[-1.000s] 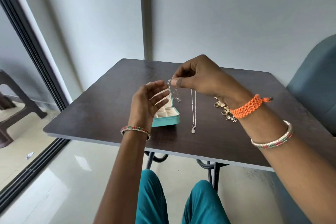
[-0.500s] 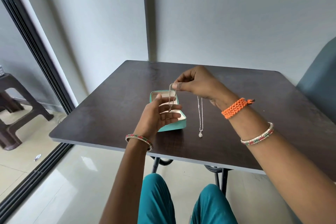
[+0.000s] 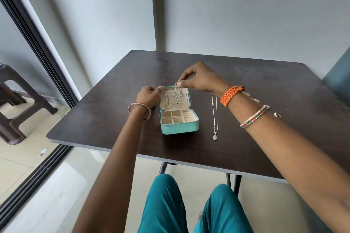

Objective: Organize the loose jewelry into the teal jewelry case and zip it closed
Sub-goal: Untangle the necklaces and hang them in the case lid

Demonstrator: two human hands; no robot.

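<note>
Bench (image 3: 265, 89): dark wood top, holding the case and the loose jewelry.
Case (image 3: 179, 126): teal, open near the front edge — lid (image 3: 186, 98) raised, divided cream tray facing up, a chain already hanging at the lid's left.
Right hand (image 3: 200, 79): thumb and forefinger pinch a chain (image 3: 177, 93) that dangles in front of the lid's lining.
Left hand (image 3: 149, 94): fingers curled on the lid's top left corner.
Necklace (image 3: 215, 117): laid straight on the bench just right of the case — pendant toward the front.
Small gold pieces (image 3: 276, 114): partly hidden behind the right wrist.
</note>
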